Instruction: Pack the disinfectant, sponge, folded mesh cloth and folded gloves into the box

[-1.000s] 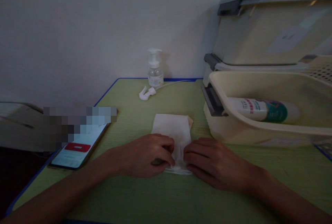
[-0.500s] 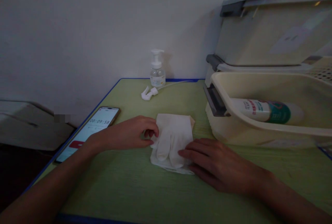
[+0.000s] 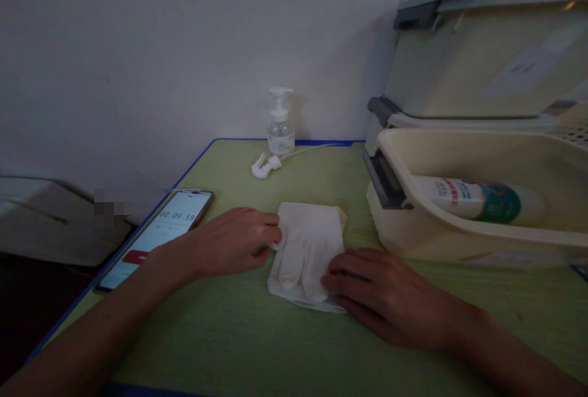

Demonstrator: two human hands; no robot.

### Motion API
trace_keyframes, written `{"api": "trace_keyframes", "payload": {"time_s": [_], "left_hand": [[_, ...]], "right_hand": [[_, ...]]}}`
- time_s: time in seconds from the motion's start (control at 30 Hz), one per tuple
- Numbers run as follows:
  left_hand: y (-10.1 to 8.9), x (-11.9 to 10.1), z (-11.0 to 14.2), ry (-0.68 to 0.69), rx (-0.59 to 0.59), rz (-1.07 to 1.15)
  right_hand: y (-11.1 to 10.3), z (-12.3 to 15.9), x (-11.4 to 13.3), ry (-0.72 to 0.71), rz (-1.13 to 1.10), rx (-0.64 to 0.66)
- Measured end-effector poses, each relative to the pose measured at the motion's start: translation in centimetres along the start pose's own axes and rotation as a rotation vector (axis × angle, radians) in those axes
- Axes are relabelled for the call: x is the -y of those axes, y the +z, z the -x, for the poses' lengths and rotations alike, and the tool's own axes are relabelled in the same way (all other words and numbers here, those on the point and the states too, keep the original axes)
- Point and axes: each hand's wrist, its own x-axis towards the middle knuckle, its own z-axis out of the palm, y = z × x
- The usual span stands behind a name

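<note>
A white disposable glove (image 3: 294, 262), folded and apparently layered, lies on the green tabletop between my hands. Its fingers point toward me and the cuff part toward the wall. My left hand (image 3: 234, 241) has its fingertips curled in on the glove's left edge, pinching a small bit of it. From the other side, my right hand (image 3: 386, 296) rests with slightly bent fingers on the glove's right edge. Its thumb cannot be made out.
A phone (image 3: 179, 213) showing a running timer lies by my left forearm. A clear pump bottle (image 3: 281, 133) stands near the wall, with a white spray head (image 3: 266, 166) before it. At right, a cream bin (image 3: 413, 238) holds a white-and-teal bottle (image 3: 478, 200); a lidded box (image 3: 463, 72) stands behind.
My left fingers have closed in on the glove's left edge. The right hand stays at the right edge, almost still. The view has shifted slightly.
</note>
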Motion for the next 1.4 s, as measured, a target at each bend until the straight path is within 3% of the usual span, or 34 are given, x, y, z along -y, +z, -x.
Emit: {"api": "trace_keyframes", "payload": {"time_s": [0.17,0.33,0.47,0.67,0.77,0.87,0.93,1.17,1.4], "left_hand": [[-0.6,0.7,0.4,0.016,-0.034,-0.267],[-0.6,0.8,0.5,-0.001,-0.019,-0.312],[-0.4,0.5,0.3,-0.036,0.057,-0.203],[-0.6,1.5,0.5,-0.117,0.104,0.161],[-0.3,2.0,-0.1,-0.264,0.001,0.256],[0.8,1.8,-1.4,-0.508,-0.206,0.312],[1.9,1.5,-2.3,-0.571,-0.306,0.413],[4.5,1.3,-3.9,-0.596,-0.473,0.671],[3.9,0.7,-4.4,-0.544,-0.552,0.767]], "right_hand": [[0.0,0.0,0.1,0.002,0.001,-0.009],[0.0,0.0,0.0,0.012,0.005,-0.002],[0.2,0.1,0.0,0.016,0.001,-0.007],[0.3,0.1,0.0,0.000,0.000,-0.024],[0.2,0.0,0.0,0.003,0.006,-0.015],[0.1,-0.1,0.1,-0.002,0.018,-0.013],[0.1,-0.1,0.1,-0.001,0.025,-0.014],[0.2,-0.2,0.1,-0.012,0.018,-0.023],[0.3,-0.2,0.2,-0.003,0.028,-0.039]]}}
